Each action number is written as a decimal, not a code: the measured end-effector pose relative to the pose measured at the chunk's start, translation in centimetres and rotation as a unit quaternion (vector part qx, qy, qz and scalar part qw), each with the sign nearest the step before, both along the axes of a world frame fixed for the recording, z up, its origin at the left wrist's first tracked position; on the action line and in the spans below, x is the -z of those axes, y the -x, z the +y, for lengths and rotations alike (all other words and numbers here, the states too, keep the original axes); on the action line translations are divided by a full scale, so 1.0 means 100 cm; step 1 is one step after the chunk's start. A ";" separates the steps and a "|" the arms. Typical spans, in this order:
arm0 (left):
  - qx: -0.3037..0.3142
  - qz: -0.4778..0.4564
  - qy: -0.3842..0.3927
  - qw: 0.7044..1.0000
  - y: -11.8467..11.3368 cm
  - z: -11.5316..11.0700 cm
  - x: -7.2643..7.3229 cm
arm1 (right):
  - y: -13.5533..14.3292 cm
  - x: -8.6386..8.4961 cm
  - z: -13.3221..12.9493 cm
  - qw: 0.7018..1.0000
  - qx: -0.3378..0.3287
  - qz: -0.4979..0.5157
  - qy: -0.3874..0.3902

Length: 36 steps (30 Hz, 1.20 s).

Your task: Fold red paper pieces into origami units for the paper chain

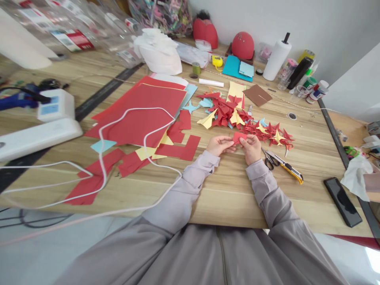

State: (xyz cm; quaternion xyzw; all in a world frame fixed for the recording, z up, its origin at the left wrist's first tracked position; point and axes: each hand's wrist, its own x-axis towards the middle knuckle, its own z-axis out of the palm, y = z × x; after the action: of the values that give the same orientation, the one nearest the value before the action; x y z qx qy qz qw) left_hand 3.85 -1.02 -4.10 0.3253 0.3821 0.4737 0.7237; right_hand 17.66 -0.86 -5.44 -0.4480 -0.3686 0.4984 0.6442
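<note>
A small piece of red paper (239, 137) is pinched between my two hands, just above the wooden table. My left hand (220, 145) grips its left side with closed fingers. On the right side my right hand (251, 149) holds it by thumb and fingers. Right behind the hands lies a pile of folded paper shapes (222, 113), mostly red with some yellow and light blue. A strip of red pointed shapes (268, 132) continues to the right. Scissors (269, 160) and a yellow-handled utility knife (286, 167) lie beside my right hand.
Red paper sheets (148, 111) and cut red pieces (190, 147) lie at left under a looping white cable (102, 158). A phone (342, 201) rests near the right edge. Bottles (317, 92), a tape measure (217, 61) and tissues (160, 51) stand at the back.
</note>
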 end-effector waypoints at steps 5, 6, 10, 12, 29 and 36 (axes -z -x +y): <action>0.007 0.028 -0.033 0.999 -0.004 -0.001 0.001 | 0.002 -0.002 -0.004 0.999 -0.025 -0.035 -0.011; 0.009 0.035 -0.038 0.999 -0.004 -0.001 0.001 | 0.002 -0.002 -0.004 0.998 -0.035 -0.042 -0.014; 0.003 0.054 -0.044 0.998 -0.005 -0.002 0.001 | 0.003 -0.003 -0.006 0.996 -0.058 -0.063 -0.020; 0.005 0.066 -0.048 0.997 -0.005 -0.002 0.001 | 0.002 -0.002 -0.006 0.995 -0.061 -0.071 -0.017; 0.042 0.040 -0.050 0.997 0.000 -0.002 -0.002 | -0.002 -0.003 -0.004 0.996 -0.086 -0.024 0.018; 0.007 0.051 -0.036 0.998 -0.002 -0.001 -0.001 | 0.001 -0.004 -0.005 0.996 -0.082 -0.042 0.008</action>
State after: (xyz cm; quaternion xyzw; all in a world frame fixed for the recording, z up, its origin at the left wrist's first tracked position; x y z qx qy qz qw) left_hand 4.07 -1.16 -3.99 0.3774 0.3986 0.4647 0.6948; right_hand 17.59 -1.39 -5.04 -0.4423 -0.4265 0.5332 0.5815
